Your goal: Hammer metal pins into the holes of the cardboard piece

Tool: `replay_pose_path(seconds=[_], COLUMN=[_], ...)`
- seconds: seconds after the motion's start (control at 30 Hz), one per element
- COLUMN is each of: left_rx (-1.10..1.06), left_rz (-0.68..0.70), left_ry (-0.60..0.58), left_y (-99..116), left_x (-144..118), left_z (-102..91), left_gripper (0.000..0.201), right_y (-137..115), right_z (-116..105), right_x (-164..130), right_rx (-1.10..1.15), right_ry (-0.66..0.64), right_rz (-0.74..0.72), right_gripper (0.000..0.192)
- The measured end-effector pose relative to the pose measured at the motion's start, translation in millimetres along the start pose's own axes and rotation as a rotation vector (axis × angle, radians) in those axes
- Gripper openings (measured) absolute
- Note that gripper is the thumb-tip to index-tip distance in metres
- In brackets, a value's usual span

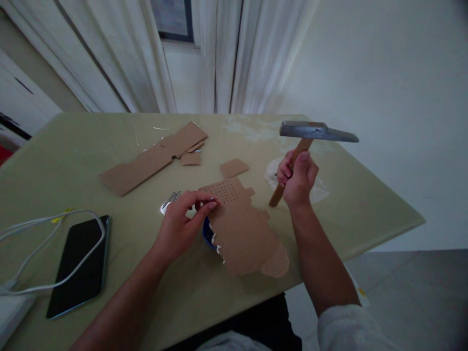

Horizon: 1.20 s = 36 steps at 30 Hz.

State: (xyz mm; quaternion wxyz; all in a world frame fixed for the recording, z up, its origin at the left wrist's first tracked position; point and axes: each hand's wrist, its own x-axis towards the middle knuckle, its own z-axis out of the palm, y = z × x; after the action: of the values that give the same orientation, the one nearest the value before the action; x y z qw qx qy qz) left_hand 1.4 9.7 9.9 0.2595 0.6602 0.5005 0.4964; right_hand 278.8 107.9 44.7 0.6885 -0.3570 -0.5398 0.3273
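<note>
In the head view, a hammer (310,141) is being clenched in the right hand (298,178), raised at right of centre; its handle is slanting down-left and its head is lying level, pointing right. A small nail is being pinched by the left hand (183,222) on the perforated cardboard (243,226) at centre of the counter (351,209). A skewed blow could be striking the fingertips (212,204) or bending the nail.

A punched card (241,224) is laid at the worktop (365,204) front centre, over a small dish (208,234). Nails (170,199) are placed just left of it, a phone (78,265) with a cable (40,243) across it far left. Card strips (153,158) are set behind, a scrap (234,167) just behind the card. A hammer (310,134) is held above the right side.
</note>
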Motion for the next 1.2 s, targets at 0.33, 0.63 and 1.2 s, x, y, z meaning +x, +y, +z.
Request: replay_pose_path(seconds=[0.33,0.63,1.2], left_rx=[0.001,-0.006,-0.024], left_rz=[-0.009,-0.01,-0.018], left_ry=[-0.027,-0.039,-0.061], left_y=[2.5,0.3,2.6], left_x=[1.6,0.2,0.5], left_z=[-1.6,-0.5,-0.3], left_gripper=[0.012,0.015,0.016], right_y=[-2.8,-3.9,-4.6], right_z=[1.5,0.8,-3.1], right_x=[-0.2,1.1,4.8], right_rx=[-0.002,0.011,0.003], right_ry=[-0.013,-0.011,0.01], right_rz=[-0.005,-0.012,0.014], right_gripper=[0.062,0.063,0.067])
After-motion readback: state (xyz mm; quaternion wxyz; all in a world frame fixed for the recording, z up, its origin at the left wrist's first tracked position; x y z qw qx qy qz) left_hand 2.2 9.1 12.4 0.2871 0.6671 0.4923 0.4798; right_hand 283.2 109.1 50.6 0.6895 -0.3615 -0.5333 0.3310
